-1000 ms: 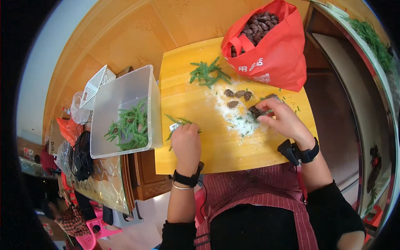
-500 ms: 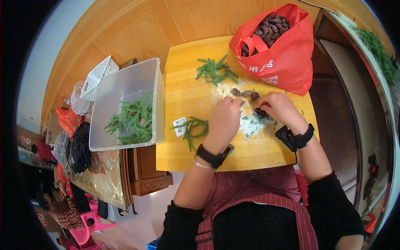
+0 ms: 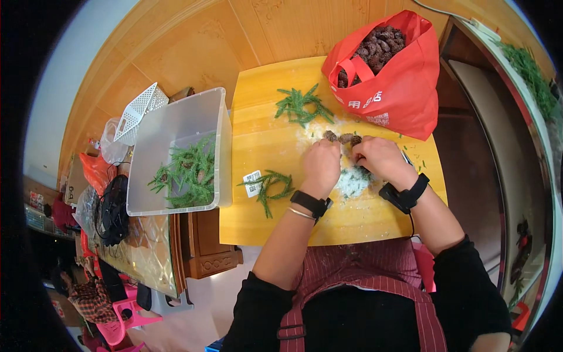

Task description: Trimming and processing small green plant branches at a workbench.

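Note:
My left hand (image 3: 322, 166) is closed over the work board, back of the hand up. What its fingertips hold, if anything, is hidden. Close beside it, my right hand (image 3: 376, 157) is curled in a pinch, its fingertips also hard to see. Brown pine cones (image 3: 330, 136) lie in a short row just beyond both hands. Below the fingers spreads a patch of white flakes (image 3: 354, 184) with green bits in it. A wreath-like ring of green sprigs (image 3: 302, 106) rests farther back. Another sprig ring (image 3: 267, 190) lies left of my left hand, partly over a white label (image 3: 253, 183).
A red bag (image 3: 404, 85) full of pine cones stands at the back right of the yellow board (image 3: 264, 226). To the left is a clear plastic bin (image 3: 224, 146) holding green sprigs. Behind it leans a white basket (image 3: 138, 111). A person (image 3: 94, 299) sits at the lower left.
My right hand has moved left and slightly away from me, closer to my left hand and over the dark cone. My left hand has shifted slightly nearer to me.

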A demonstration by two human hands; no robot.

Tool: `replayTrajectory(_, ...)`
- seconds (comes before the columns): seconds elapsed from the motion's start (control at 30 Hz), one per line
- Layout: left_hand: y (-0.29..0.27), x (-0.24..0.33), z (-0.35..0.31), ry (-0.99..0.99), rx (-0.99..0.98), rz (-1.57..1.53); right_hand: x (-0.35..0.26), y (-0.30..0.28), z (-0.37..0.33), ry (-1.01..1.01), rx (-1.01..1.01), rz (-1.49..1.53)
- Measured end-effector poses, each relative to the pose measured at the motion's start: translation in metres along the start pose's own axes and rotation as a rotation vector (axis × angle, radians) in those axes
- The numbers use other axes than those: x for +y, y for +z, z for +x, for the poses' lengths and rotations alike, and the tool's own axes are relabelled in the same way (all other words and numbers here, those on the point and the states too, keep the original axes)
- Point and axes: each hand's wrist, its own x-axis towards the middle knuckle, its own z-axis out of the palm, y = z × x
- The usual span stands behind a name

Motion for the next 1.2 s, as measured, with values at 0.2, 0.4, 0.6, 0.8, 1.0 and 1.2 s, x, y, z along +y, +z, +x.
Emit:
replayTrajectory(0.2,-0.041,-0.004,-0.013,-0.043,0.104,-0.342,0.007,0.011,0.002,-0.065,0.041,-0.025)
replayTrajectory(0.4,-0.069,-0.018,-0.053,-0.315,-0.048,-1.391,-0.001,0.009,0.002,-0.116,0.003,-0.105)
replayTrajectory(0.6,-0.074,-0.024,-0.085,-0.544,-0.015,-1.697,-0.011,0.007,0.005,-0.171,0.018,0.019)
replayTrajectory(0.8,-0.073,-0.029,-0.095,-0.605,0.030,-1.849,-0.022,0.003,0.006,-0.137,-0.011,0.012)
replayTrajectory(1.0,-0.073,-0.020,-0.092,-0.562,0.061,-1.938,-0.020,0.005,0.007,-0.219,0.037,-0.031)
replayTrajectory(1.2,-0.082,-0.014,-0.093,-0.550,0.030,-1.988,-0.057,-0.026,-0.002,-0.129,0.273,0.636)
